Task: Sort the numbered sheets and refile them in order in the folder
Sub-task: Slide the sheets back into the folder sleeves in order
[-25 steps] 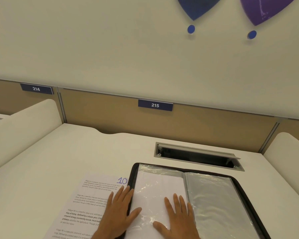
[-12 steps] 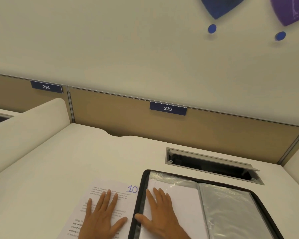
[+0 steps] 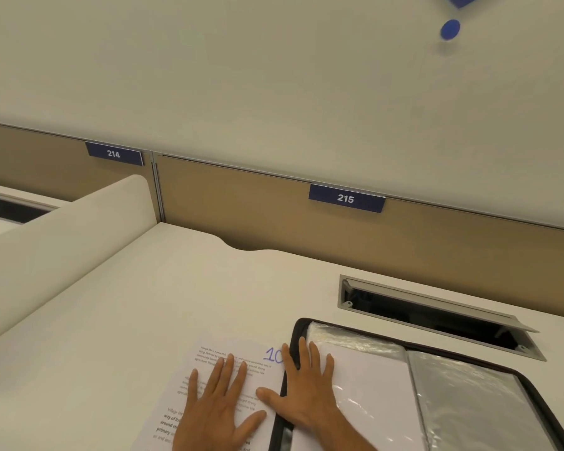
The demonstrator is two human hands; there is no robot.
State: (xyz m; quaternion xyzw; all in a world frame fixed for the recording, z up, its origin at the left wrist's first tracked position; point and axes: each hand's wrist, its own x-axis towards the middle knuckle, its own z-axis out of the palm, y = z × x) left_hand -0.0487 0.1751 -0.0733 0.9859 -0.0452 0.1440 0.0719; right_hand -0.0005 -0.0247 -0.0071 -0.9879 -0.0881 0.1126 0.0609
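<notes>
Desk point(image 3: 163, 307) carries the open folder point(image 3: 463, 359) at right, with the cable hatch point(image 3: 437, 307) behind it. Sheet 10 point(image 3: 209, 359) lies just left of the folder. The right hand point(image 3: 303, 395) has slid from the sleeve's middle to its left edge (fingers flat, holding nothing). The left hand point(image 3: 219, 408) now presses sheet 10, flat. Judgement: refiling is ongoing; nothing obstructs.

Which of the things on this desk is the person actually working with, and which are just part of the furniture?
Part of the job:
- sheet marked 10, under the flat left hand
- open folder with plastic sleeves, right hand flat across its left edge

Just there:
- cable slot in the desk
- desk number signs 214 and 215
- side divider
- blue dot on the wall
</notes>
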